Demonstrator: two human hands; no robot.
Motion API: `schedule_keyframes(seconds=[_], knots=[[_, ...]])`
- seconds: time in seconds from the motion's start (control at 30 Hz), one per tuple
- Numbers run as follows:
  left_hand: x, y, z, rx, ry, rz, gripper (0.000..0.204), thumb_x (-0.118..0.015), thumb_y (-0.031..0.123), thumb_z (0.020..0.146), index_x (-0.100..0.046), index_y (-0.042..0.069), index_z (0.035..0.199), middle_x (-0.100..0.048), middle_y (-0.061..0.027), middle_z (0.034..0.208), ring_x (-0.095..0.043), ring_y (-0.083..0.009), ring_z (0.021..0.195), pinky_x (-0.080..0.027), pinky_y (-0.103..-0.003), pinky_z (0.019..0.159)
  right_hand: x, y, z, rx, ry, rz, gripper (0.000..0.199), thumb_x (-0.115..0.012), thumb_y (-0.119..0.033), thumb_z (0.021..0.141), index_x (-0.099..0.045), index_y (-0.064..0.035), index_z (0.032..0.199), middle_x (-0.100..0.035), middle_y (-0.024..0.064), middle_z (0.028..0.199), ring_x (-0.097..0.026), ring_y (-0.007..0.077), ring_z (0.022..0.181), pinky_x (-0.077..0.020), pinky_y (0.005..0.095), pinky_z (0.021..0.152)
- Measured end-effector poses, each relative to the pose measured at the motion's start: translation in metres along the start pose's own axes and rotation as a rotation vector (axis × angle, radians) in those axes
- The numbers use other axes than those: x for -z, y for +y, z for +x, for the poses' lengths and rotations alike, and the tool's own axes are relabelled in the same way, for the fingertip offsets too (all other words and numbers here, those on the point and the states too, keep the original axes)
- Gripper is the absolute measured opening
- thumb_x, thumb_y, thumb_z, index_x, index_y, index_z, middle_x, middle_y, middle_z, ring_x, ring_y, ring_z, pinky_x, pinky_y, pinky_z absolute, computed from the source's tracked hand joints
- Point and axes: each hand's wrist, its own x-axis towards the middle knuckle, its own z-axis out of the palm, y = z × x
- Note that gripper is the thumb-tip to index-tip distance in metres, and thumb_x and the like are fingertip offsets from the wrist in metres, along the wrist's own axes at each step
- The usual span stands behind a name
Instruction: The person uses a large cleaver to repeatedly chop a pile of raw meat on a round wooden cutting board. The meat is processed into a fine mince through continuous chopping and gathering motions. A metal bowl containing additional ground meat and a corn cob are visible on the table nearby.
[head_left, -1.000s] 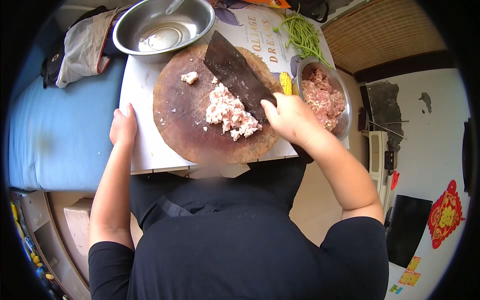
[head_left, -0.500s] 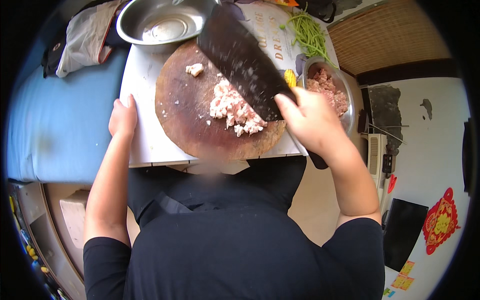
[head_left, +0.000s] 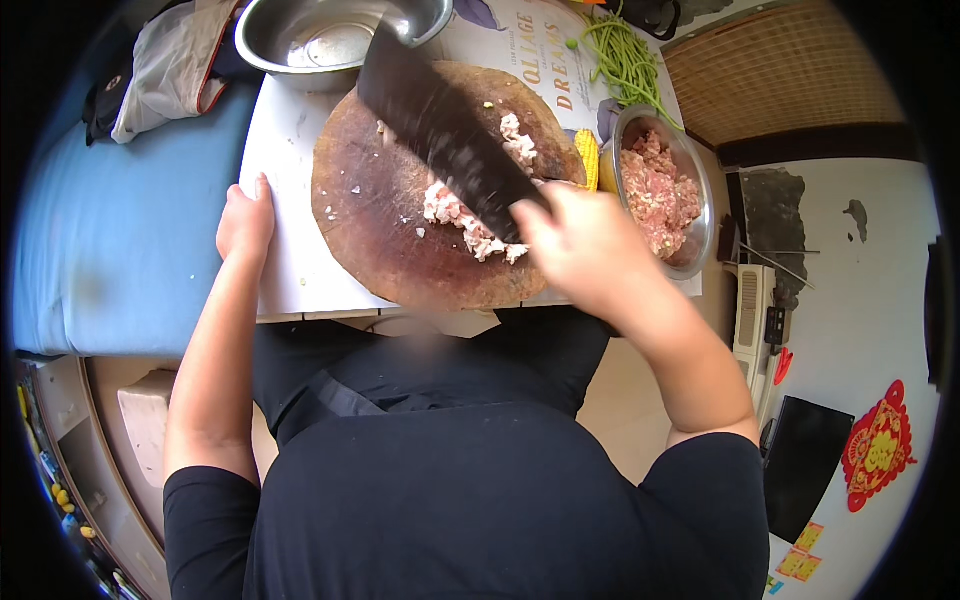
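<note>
My right hand (head_left: 585, 245) grips the handle of a broad dark cleaver (head_left: 445, 140), slightly blurred by motion. The blade slants over a round wooden chopping board (head_left: 375, 245), hiding its middle. Pale pink chopped meat (head_left: 455, 212) lies along the blade's near side, and another clump (head_left: 518, 145) lies beyond it to the right. I cannot tell whether the edge touches the board. My left hand (head_left: 246, 222) is closed on the left edge of the white table (head_left: 285, 250), apart from the board, thumb pointing away from me.
Right of the board stands a metal bowl (head_left: 708, 205) of minced meat, with a yellow corn cob (head_left: 588, 155) beside it. Green beans (head_left: 630, 65) lie at the far right. At the far left is a metal basin (head_left: 300, 62). A blue-covered surface (head_left: 130, 230) adjoins the table's left.
My right hand has moved the cleaver left, uncovering the clump at the board's right. The meat bowl shows more fully. My left hand stays at the table edge.
</note>
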Motion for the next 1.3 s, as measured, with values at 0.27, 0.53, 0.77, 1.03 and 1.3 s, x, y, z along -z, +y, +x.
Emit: schedule_keyframes(seconds=[0.27, 0.53, 0.77, 1.03, 1.3], knots=[[0.006, -0.006, 0.001, 0.034, -0.027, 0.004, 0.063, -0.033, 0.054, 0.089, -0.045, 0.002, 0.122, -0.058, -0.0197, 0.115, -0.056, -0.0346, 0.107, -0.044, -0.043, 0.089, 0.024, -0.011, 0.005, -0.002, -0.050, 0.082, 0.029, -0.048, -0.029, 0.088, -0.060, -0.0026, 0.087, -0.063, 0.0195, 0.075, -0.060, 0.0388, 0.073, -0.0481, 0.0450, 0.068], [-0.001, -0.011, 0.006, -0.005, 0.026, 0.000, 0.062, -0.033, 0.054, 0.089, -0.045, 0.002, 0.121, -0.058, -0.0205, 0.115, -0.056, -0.0355, 0.106, -0.044, -0.043, 0.089, 0.011, -0.004, 0.016, -0.006, -0.167, -0.062, 0.032, -0.046, -0.031, 0.088, -0.061, -0.0025, 0.088, -0.062, 0.0199, 0.075, -0.060, 0.0383, 0.074, -0.0479, 0.0458, 0.069], [-0.001, -0.003, 0.001, -0.012, -0.002, 0.009, 0.062, -0.033, 0.054, 0.090, -0.046, 0.000, 0.118, -0.058, -0.0206, 0.114, -0.056, -0.0363, 0.105, -0.044, -0.044, 0.088, -0.015, 0.002, -0.001, 0.053, -0.033, -0.129, 0.029, -0.049, -0.027, 0.087, -0.060, -0.0002, 0.086, -0.061, 0.0211, 0.069, -0.060, 0.0382, 0.068, -0.0492, 0.0452, 0.065], [0.003, -0.007, 0.000, 0.010, 0.000, 0.002, 0.061, -0.034, 0.053, 0.090, -0.046, 0.000, 0.118, -0.058, -0.0211, 0.114, -0.056, -0.0361, 0.105, -0.044, -0.044, 0.088, 0.029, -0.002, -0.005, -0.072, 0.145, 0.277, 0.028, -0.053, -0.028, 0.087, -0.060, -0.0011, 0.084, -0.062, 0.0201, 0.073, -0.060, 0.0373, 0.069, -0.0469, 0.0416, 0.062], [-0.001, -0.012, 0.005, 0.003, 0.013, 0.020, 0.061, -0.034, 0.053, 0.090, -0.046, 0.001, 0.119, -0.058, -0.0204, 0.113, -0.057, -0.0353, 0.105, -0.044, -0.043, 0.088, 0.023, 0.009, 0.015, -0.077, -0.056, 0.013, 0.032, -0.047, -0.031, 0.088, -0.059, -0.0018, 0.089, -0.062, 0.0222, 0.081, -0.059, 0.0405, 0.077, -0.0476, 0.0451, 0.071]])
